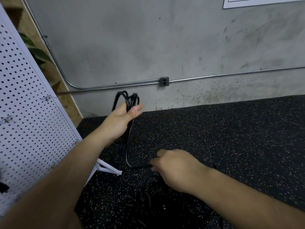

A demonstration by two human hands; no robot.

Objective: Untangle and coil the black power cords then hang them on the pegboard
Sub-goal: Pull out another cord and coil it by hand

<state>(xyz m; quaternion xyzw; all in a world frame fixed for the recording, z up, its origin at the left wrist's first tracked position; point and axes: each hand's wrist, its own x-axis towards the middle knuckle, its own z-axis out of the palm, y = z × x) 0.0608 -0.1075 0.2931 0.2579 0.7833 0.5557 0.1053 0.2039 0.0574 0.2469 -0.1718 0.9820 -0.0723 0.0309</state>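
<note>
My left hand (121, 120) is raised in the middle of the view and grips a coil of black power cord (127, 100); its loops stick up above my fingers. One strand (127, 149) hangs from the coil and curves down to my right hand (176, 169), which pinches the cord's loose end just above the floor. More black cord (148, 195) lies tangled on the floor under my right forearm, hard to make out against the dark mat. The white pegboard (24, 113) stands at the left with small wire hooks (46, 97) on it.
The floor is a black speckled rubber mat (231, 138). A grey concrete wall (165, 47) rises behind, with a metal conduit and an outlet box (163, 81). The pegboard's white foot (109, 168) juts onto the mat. Plant leaves (38, 52) show behind the board.
</note>
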